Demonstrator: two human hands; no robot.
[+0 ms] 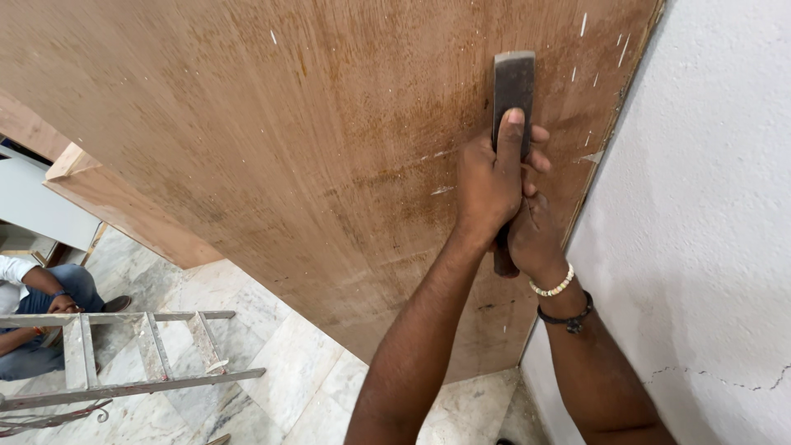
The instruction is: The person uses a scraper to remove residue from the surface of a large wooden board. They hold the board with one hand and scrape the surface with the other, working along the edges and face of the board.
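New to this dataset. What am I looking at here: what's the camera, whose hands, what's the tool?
There is no machine here: one camera sits on a person's head and looks down along their arms, so you see the work roughly as they do. Both forearms come up from the bottom edge. The left hand wraps the upper part of a chisel, with one finger stretched up along the flat dark blade. The right hand, with a beaded bracelet and a dark band at the wrist, grips the handle lower down. The blade lies against a large brown plywood panel that stands next to a white plaster wall. Below is a marble floor. At lower left there is a metal ladder, and another person sits beyond it.
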